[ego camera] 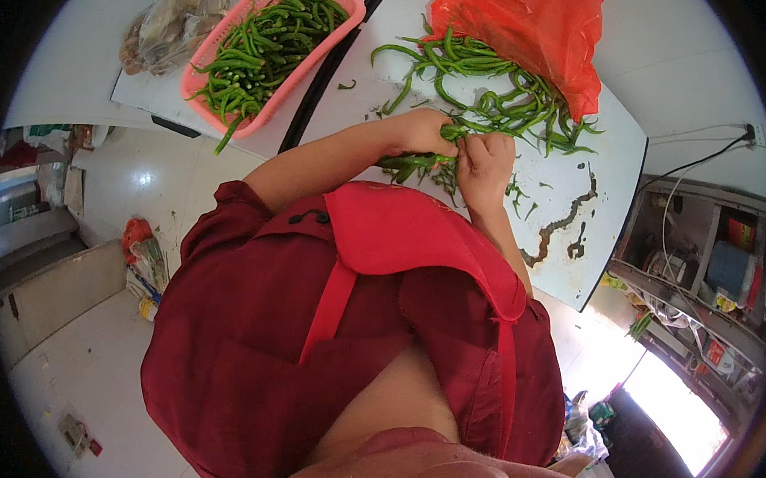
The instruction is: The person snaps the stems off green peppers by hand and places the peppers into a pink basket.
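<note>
My left hand (423, 132) is closed around a small bunch of long green chili peppers (418, 161), just above the white table (552, 189). Against it, my right hand (489, 163) has its fingers pinched at the end of a pepper in that bunch; the fingertips are partly hidden. Small green stem pieces (446, 179) lie under and beside the hands. Beyond them, loose green chili peppers (491, 109) spill from a red plastic bag (527, 27). To the left, a pink plastic basket (312, 66) is heaped with green chili peppers (263, 54).
A clear plastic bag (180, 31) with brownish contents sits left of the basket. A black strip (316, 85) runs between two white tabletops. The right tabletop bears a dark, jagged damaged streak (553, 237). Cluttered shelves (684, 252) and a black cable (700, 160) are at the right.
</note>
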The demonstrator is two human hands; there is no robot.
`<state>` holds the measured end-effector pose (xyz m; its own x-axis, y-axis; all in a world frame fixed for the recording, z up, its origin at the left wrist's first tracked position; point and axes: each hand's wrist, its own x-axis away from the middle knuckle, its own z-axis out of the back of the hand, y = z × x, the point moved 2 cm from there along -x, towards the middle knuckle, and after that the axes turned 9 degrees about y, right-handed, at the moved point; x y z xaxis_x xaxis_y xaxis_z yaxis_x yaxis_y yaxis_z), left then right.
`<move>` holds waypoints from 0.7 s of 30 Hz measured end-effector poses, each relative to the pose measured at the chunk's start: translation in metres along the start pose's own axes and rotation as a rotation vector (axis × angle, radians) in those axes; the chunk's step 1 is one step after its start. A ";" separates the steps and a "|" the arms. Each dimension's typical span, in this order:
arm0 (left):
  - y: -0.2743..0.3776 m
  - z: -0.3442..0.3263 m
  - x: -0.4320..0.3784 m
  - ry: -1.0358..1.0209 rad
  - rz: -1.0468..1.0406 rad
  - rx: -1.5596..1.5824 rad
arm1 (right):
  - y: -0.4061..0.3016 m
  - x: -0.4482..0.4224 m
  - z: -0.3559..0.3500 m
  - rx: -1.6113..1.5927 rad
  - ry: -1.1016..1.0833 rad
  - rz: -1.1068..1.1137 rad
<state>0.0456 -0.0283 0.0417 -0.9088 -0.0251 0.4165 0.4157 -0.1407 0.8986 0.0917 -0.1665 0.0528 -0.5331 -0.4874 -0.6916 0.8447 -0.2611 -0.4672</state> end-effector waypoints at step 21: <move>-0.037 0.323 0.065 0.354 -0.484 -1.525 | 0.109 0.061 -0.010 0.198 -0.389 -0.351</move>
<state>-0.0173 0.2951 0.0797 -0.9878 0.1273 -0.0895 -0.1161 -0.9858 -0.1210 0.1509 -0.2168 -0.0462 -0.7591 -0.6045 -0.2415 0.6322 -0.5962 -0.4949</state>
